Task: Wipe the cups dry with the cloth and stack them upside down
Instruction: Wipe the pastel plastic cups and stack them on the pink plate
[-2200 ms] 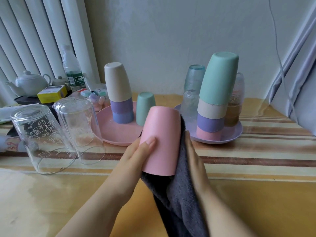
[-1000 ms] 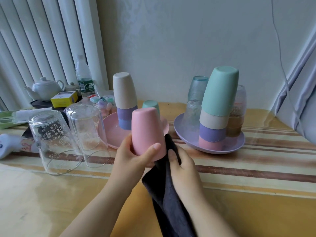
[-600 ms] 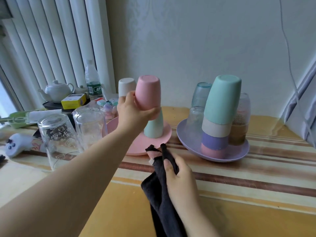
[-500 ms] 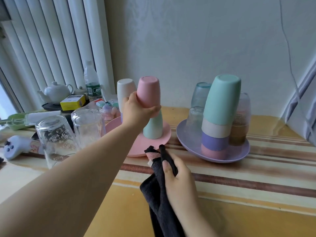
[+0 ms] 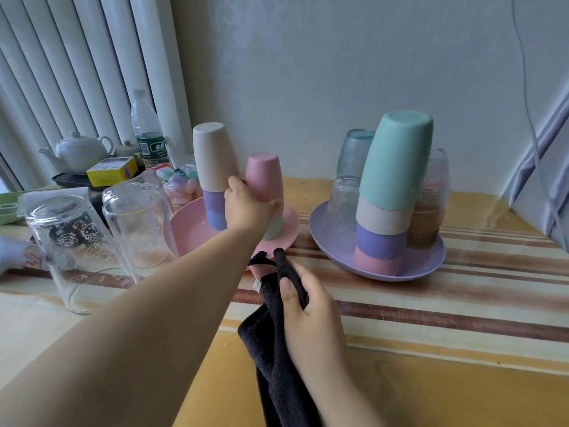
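A person's left hand [image 5: 246, 208] grips an upside-down pink cup [image 5: 265, 177], fingers curled around its lower part, holding it over a mint cup [image 5: 275, 227] that stands upside down on a pink plate [image 5: 191, 232]. Only the bottom band of the mint cup shows beneath the pink one. Just left of the pink cup, on the same plate, stands a stack of upside-down cups: a beige cup [image 5: 214, 157] on top, a lilac one [image 5: 214, 198] and a blue one [image 5: 217, 219] below it. The right hand [image 5: 311, 315], nearer the camera than the pink plate, clutches a dark grey cloth [image 5: 277, 349] that hangs down from the fist. Right of the pink plate sits a lilac plate [image 5: 431, 263] carrying a leaning stack of four upside-down cups topped by a large mint cup [image 5: 395, 158], with clear and tinted glasses [image 5: 429, 195] around it. Left of the pink plate two clear glass tumblers [image 5: 135, 223] stand upside down on the striped tablecloth [image 5: 462, 303]. Behind them, farther left of the plate, are a white teapot [image 5: 80, 151], a yellow box [image 5: 111, 171] and a plastic water bottle [image 5: 147, 131]
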